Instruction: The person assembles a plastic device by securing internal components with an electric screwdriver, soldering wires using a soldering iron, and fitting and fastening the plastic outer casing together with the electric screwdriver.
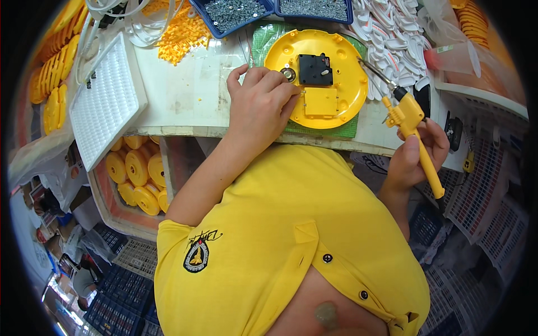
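On a green mat [346, 130] lies a round yellow plastic casing [352, 73], its inner side up. Set in it are a black square box [314, 70] with a small white shaft, a small round metal-rimmed part [288, 74], and a yellow rectangular compartment [321, 102]. My left hand [259, 103] rests at the casing's left rim, thumb and forefinger pinched beside the compartment's left edge; what they hold is hidden. My right hand [416, 157] grips a yellow soldering gun [413, 115] by its handle. Its metal tip reaches up-left to the casing's right rim.
Two blue bins [221, 32] of screws stand at the back. Orange small parts [182, 33] and white curved pieces [386, 33] are heaped beside them. A white grid tray [103, 98] leans at left, above a box of yellow discs [137, 165]. A black flat object [422, 99] lies at right.
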The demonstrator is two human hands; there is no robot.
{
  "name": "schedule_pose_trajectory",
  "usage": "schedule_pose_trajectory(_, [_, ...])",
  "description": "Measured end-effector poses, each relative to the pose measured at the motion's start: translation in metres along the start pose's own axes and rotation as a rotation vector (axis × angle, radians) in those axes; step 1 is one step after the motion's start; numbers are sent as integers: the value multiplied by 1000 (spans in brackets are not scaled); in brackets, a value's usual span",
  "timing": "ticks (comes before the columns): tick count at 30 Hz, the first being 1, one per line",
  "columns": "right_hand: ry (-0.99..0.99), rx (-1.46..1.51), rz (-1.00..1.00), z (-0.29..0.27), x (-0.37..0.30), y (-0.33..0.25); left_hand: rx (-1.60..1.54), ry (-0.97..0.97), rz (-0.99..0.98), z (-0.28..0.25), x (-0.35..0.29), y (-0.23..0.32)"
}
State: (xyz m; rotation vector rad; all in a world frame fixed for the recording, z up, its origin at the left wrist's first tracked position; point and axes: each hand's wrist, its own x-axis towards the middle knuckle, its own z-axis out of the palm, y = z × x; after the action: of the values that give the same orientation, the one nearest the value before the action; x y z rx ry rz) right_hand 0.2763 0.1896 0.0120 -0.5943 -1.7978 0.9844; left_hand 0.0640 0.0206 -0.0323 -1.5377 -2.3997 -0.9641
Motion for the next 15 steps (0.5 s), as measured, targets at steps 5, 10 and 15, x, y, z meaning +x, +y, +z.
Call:
schedule_pose_trajectory(5, [123,58,82,3,12,5,-3,0,1,1,1,-2])
schedule_pose_trajectory(10, [99,98,71,7,19,17,-6,-12,-11,2,5,-6])
schedule_pose_trajectory(15, [104,25,26,-29,16,66,280,-13,4,20,-5,-13])
